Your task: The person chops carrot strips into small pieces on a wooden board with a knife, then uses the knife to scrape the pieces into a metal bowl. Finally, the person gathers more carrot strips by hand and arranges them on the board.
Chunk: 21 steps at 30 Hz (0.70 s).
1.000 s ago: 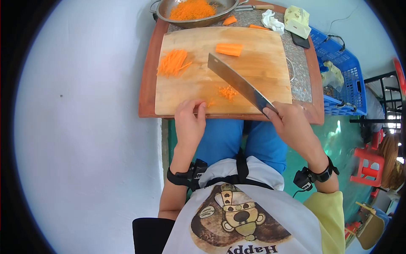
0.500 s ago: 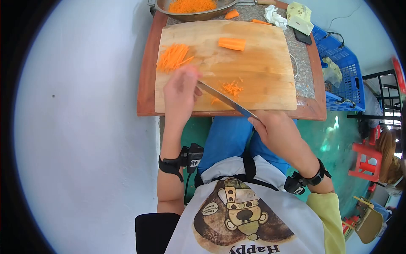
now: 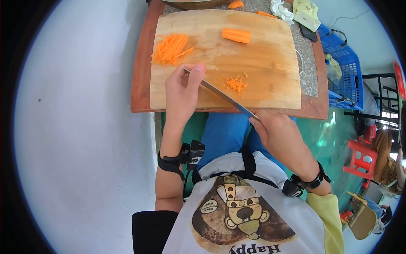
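A kitchen knife point(image 3: 228, 100) slants over the near part of the wooden cutting board point(image 3: 270, 55). My right hand point(image 3: 279, 133) is closed around its handle at the board's near edge, hiding the handle. At the other end, my left hand point(image 3: 182, 89) pinches the blade near its tip between thumb and fingers. Just beyond that hand lies a pile of carrot strips point(image 3: 170, 49). Finely chopped carrot bits point(image 3: 235, 84) sit on the board beside the blade. Farther back rests a cut carrot chunk point(image 3: 237, 35).
A metal bowl point(image 3: 196, 4) stands behind the board, partly out of view. Near it are a carrot end point(image 3: 236, 4), crumpled tissue point(image 3: 282, 11) and a phone point(image 3: 308, 32). To the right are a blue crate point(image 3: 347, 74) and a red stool point(image 3: 359, 160). A white wall point(image 3: 84, 127) borders the left.
My left thumb and fingers have shifted on the tip end of the knife, and the tip now shows between them. The view has tilted, so the board and bowl appear higher.
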Motion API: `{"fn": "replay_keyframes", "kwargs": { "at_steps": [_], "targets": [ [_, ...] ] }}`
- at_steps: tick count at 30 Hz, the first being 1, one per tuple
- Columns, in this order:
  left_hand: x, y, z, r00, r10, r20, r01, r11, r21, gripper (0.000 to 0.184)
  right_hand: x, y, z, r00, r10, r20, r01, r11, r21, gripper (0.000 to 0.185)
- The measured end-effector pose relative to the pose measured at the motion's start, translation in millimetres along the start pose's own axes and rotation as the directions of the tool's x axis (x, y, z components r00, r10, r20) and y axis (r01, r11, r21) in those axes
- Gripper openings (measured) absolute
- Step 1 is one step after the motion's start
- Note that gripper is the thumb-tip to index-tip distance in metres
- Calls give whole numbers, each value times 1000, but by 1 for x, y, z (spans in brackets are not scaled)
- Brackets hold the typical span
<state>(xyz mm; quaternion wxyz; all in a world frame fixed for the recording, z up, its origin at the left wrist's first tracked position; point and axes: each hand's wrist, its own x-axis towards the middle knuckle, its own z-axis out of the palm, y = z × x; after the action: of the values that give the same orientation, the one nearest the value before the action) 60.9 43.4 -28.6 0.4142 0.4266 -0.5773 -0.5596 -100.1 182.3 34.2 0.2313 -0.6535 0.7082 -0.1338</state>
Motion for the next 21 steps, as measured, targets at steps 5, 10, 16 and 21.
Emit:
{"fn": "replay_keyframes", "kwargs": {
  "at_steps": [5,10,16,21],
  "targets": [
    [1,-5,-2,1000,27,8,-27,999,40,26,3,-7,6,999,41,-5,-41,999,-20,16],
    [14,-4,-10,996,82,-34,-77,988,132,27,12,-7,15,998,-48,-35,46,997,-61,3],
    [15,9,-8,990,77,-115,-79,997,-18,24,14,-6,7,1000,-28,3,28,999,-24,5],
    [9,23,-1,994,78,-74,-77,997,22,27,4,-1,-4,999,-37,-28,38,999,31,13]
  ]
}}
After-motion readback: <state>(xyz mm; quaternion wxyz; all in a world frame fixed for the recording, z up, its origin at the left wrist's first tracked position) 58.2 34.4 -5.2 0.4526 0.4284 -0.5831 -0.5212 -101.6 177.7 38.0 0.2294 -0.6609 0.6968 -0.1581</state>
